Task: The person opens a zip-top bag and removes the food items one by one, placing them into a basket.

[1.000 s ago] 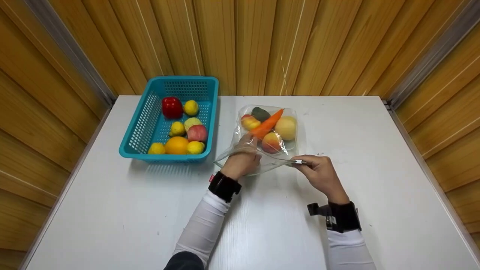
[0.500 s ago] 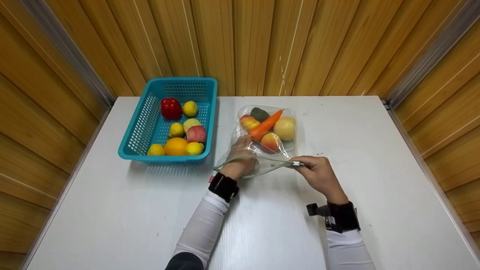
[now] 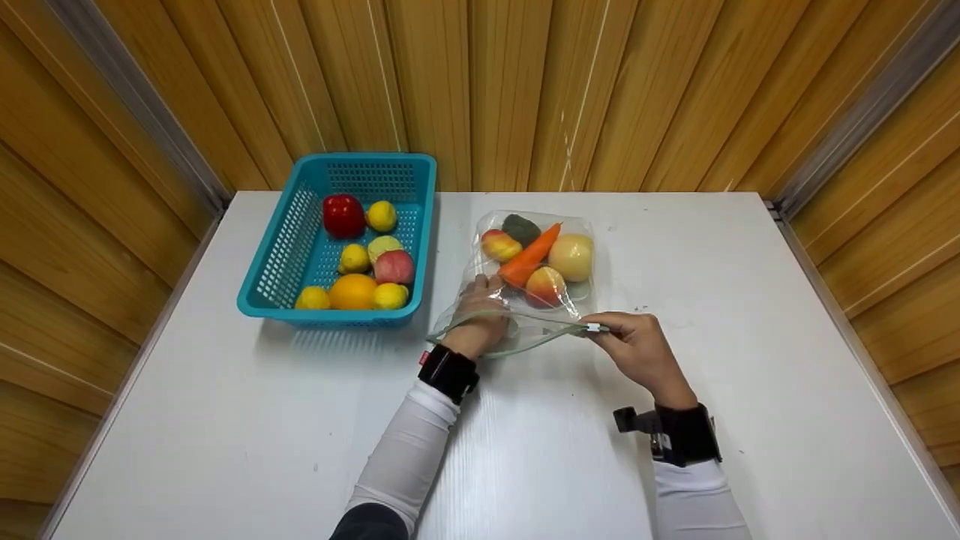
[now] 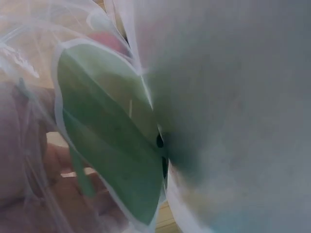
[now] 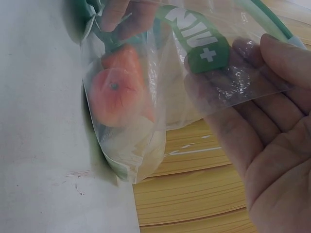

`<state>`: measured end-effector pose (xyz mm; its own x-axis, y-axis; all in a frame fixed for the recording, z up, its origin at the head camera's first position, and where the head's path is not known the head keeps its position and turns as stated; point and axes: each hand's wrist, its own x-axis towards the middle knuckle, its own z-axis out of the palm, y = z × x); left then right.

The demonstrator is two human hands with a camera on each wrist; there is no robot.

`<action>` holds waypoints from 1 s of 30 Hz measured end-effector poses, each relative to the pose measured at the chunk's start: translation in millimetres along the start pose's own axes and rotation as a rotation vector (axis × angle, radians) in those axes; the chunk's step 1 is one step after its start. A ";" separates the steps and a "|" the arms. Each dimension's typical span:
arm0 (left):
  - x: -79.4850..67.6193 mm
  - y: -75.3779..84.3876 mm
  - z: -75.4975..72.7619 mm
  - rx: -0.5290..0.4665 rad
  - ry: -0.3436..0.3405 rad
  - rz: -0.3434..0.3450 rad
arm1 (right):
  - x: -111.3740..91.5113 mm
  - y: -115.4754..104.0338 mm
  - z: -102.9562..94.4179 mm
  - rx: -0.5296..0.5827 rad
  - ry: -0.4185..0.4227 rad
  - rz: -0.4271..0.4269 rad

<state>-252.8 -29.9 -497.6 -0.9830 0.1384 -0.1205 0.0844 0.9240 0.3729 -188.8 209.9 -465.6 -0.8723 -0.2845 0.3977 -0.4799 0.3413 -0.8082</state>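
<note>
A clear zip bag [image 3: 544, 330] lies on the table with its mouth toward me. Inside it are an orange carrot [image 3: 531, 256], a dark green avocado-like fruit [image 3: 520, 229], a red-yellow mango [image 3: 500, 245], a peach [image 3: 545, 287] and a large pale yellow fruit [image 3: 571, 257]. My left hand [image 3: 478, 315] reaches in through the mouth, fingers extended just short of the carrot's near end, holding nothing. With thumb and fingers my right hand [image 3: 641, 349] pinches the bag's right corner beside the white slider [image 3: 596, 327]. The right wrist view shows a green printed label [image 5: 209, 48] on the film.
A teal basket [image 3: 251, 304] stands to the left of the bag. In it lie a red bell-pepper-like piece [image 3: 344, 216], an orange [image 3: 352, 291], a pinkish peach [image 3: 394, 267], a pale green fruit [image 3: 385, 245] and several lemons [image 3: 382, 216]. Wood-patterned panels [image 3: 510, 97] border the white table.
My left hand has let go of the carrot and drawn back slightly toward me, its fingers straightening. The carrot has settled slightly lower among the fruit. The right hand keeps its pinch on the corner.
</note>
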 end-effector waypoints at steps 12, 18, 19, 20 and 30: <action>1.2 0.0 -0.9 -0.025 -0.037 -0.008 | -0.3 1.5 0.2 -0.009 0.003 0.001; -5.3 2.2 -10.0 -0.022 -0.046 0.032 | -0.6 -0.4 -0.6 0.008 0.003 0.007; -7.1 2.4 -11.6 -0.016 -0.034 0.053 | -0.6 -1.0 -0.7 0.013 0.003 0.011; -9.3 2.4 -13.3 -0.002 -0.021 0.076 | -0.6 -1.5 -0.9 0.017 0.004 0.016; -43.3 8.9 -36.0 -0.096 -0.027 0.120 | -0.9 -2.5 -1.3 0.030 0.013 0.059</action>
<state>-215.4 -40.6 -456.0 -0.9619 0.2566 -0.0943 0.1837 0.8622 0.4721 -186.9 210.5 -463.4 -0.9002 -0.2529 0.3546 -0.4248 0.3298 -0.8431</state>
